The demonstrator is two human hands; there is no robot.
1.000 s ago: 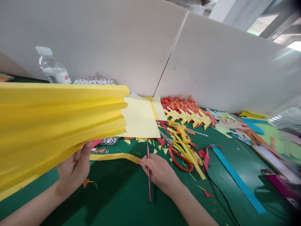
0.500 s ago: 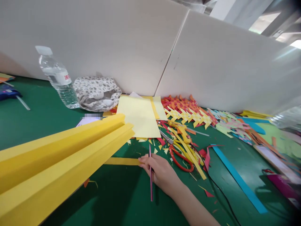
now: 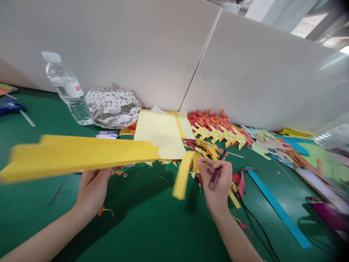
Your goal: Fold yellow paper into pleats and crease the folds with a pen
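Observation:
A pleated sheet of yellow paper is raised over the left part of the table, with my left hand closed on its lower edge; the fingertips are hidden behind it. To the right, my right hand pinches the end of a yellow paper strip, whose free end curls down in the air. A dark purple pen is held across the same hand, tilted. Behind both hands lie pale yellow sheets, partly covered by the pleated paper. Red-handled scissors are now mostly hidden behind my right hand.
A water bottle and a patterned cloth pouch stand by the white partition. Red and yellow woven paper fish are piled right of the sheets. A yellow glue gun, a black cable and a blue strip lie rightward.
The pleated paper swung down, then came up, flatter and more level. My left hand shows again below it. My right hand lifted the yellow strip off the table and moved right, tilting the pen.

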